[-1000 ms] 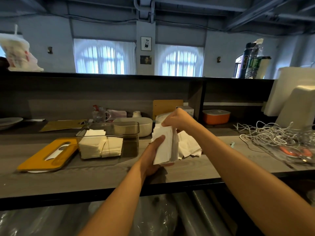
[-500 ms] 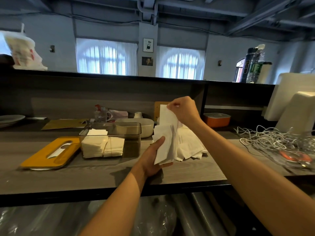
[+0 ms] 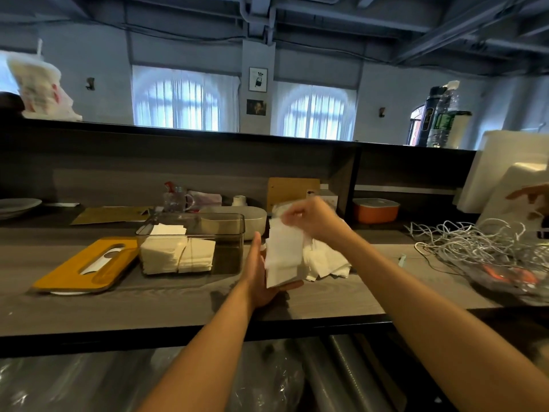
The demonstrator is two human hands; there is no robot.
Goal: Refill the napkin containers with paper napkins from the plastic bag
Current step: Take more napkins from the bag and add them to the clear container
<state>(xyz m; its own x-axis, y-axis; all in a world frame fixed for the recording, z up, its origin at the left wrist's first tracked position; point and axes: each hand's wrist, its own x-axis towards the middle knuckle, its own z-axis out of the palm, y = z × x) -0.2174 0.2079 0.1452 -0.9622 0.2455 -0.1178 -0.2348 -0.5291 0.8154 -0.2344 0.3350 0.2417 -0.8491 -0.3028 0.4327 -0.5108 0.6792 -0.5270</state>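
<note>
Napkins [image 3: 282,257]: a stack stood on edge above the desk [image 3: 178,304], cradled by the left hand [image 3: 261,281], fingers curled beneath it. The right hand [image 3: 312,217] pinches the stack's top edge. Loose napkins [image 3: 326,260] lie just behind; the clear container [image 3: 225,233], partly filled, stands to the left, its yellow lid [image 3: 83,266] alongside. Risk: the thin sheets may fan or slip during transfer if the grip loosens, scattering across the desk.

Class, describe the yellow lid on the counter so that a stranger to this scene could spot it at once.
Start at the long grey counter. Find the clear napkin container left of the hands; the yellow lid lies flat just to its left. It alone is bright yellow, with a long slot cut through its middle.
</note>
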